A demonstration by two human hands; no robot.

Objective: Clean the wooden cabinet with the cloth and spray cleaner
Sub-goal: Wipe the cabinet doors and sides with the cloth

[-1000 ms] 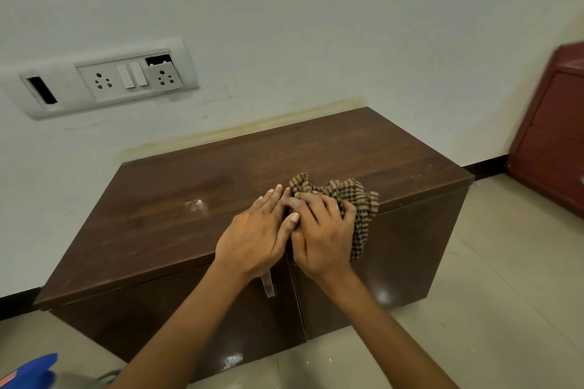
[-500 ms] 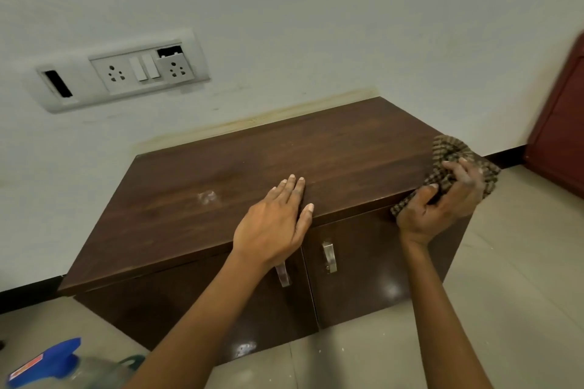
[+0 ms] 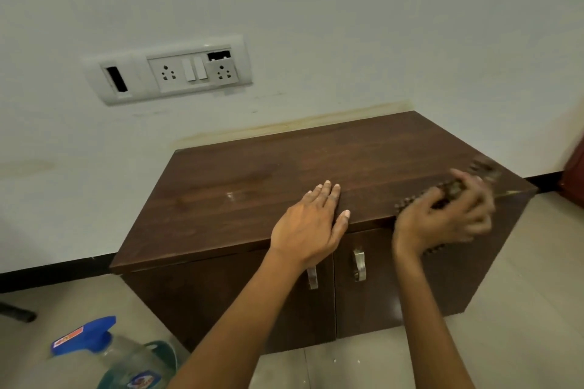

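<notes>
On one cabinet (image 3: 252, 174), left hand (image 3: 311, 227) lies flat; right hand (image 3: 442, 221) grips one cloth (image 3: 453, 191).

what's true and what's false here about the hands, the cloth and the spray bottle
1. The left hand lies flat on the cabinet top. True.
2. The right hand is empty. False: it grips the checked cloth.
3. The spray bottle stands on the cabinet. False: it stands on the floor, lower left.
4. A socket panel sits on the wall above the cabinet. True.
</notes>
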